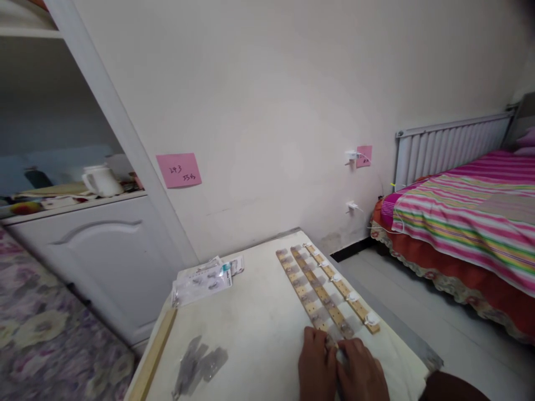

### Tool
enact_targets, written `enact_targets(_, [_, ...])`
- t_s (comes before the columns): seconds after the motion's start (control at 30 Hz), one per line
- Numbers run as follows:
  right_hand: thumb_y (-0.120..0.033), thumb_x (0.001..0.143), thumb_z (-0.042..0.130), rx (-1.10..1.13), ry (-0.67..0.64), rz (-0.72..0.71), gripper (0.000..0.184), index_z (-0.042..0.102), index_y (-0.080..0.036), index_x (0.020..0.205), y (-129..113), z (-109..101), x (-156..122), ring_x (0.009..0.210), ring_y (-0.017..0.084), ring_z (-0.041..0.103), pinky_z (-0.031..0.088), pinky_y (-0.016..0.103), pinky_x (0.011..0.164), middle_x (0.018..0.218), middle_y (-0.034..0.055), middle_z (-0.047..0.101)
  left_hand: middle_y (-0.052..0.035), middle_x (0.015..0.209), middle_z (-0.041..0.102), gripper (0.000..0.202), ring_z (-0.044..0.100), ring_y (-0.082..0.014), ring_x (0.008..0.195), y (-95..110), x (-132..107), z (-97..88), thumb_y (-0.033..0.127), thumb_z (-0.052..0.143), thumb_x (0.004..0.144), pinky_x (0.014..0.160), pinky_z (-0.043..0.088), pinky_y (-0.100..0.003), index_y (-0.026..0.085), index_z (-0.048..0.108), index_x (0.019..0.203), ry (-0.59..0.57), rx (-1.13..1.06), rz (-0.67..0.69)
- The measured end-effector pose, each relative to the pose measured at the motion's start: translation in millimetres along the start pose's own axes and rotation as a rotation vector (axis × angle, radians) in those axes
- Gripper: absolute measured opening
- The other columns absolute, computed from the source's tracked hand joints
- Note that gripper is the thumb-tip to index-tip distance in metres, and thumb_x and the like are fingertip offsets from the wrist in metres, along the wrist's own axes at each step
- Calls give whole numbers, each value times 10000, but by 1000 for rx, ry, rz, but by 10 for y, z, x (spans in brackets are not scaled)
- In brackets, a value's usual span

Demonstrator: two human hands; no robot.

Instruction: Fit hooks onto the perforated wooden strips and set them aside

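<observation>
At the near end of the wooden strips, my left hand (317,365) and my right hand (361,370) are side by side with fingers bent together. A small greyish piece, too blurred to name, shows between the fingertips of both hands. Just beyond them lie three narrow strips with holes. The left wooden strip (310,307) and the middle wooden strip (321,292) carry several clear plastic squares with small hooks. Along the right wooden strip (343,289) sit several round white pieces.
Loose clear plastic pieces (194,365) lie on the white table (251,328). Clear packages with hooks (204,281) are at its back left, above a wooden bar (154,351). A wall stands behind, a cabinet (100,262) left, a bed (468,223) right.
</observation>
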State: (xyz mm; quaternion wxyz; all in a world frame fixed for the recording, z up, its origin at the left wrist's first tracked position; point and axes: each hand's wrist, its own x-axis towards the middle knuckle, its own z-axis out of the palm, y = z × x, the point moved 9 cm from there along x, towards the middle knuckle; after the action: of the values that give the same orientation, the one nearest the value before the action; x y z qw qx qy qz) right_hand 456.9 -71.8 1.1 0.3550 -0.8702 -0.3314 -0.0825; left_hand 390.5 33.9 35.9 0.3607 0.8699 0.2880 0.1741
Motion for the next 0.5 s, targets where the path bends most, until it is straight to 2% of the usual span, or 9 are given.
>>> enact_targets(0.2, [-312, 839, 558, -2, -50, 52, 160, 640, -223, 943, -63, -37, 35, 914, 256, 638, 430, 359, 753, 946, 71, 675, -19, 880, 512, 110, 524, -142, 762, -20, -37, -93, 131, 428, 818, 732, 433, -254, 220, 476, 774, 64, -87, 25])
enact_targets(0.33, [-330, 848, 540, -29, -64, 91, 197, 636, -197, 957, -155, -78, 100, 921, 265, 654, 450, 356, 746, 984, 95, 677, -29, 857, 541, 73, 542, -149, 722, -81, -70, -165, 185, 452, 837, 691, 454, -266, 217, 502, 795, 100, -177, 66])
enact_targets(0.5, [-343, 815, 549, -65, -85, 124, 194, 622, -207, 932, -235, -120, 150, 805, 240, 677, 464, 325, 680, 968, 78, 685, -27, 760, 554, 71, 555, -165, 647, -402, -186, -286, 270, 511, 811, 612, 459, -277, 214, 543, 781, 152, -76, 83])
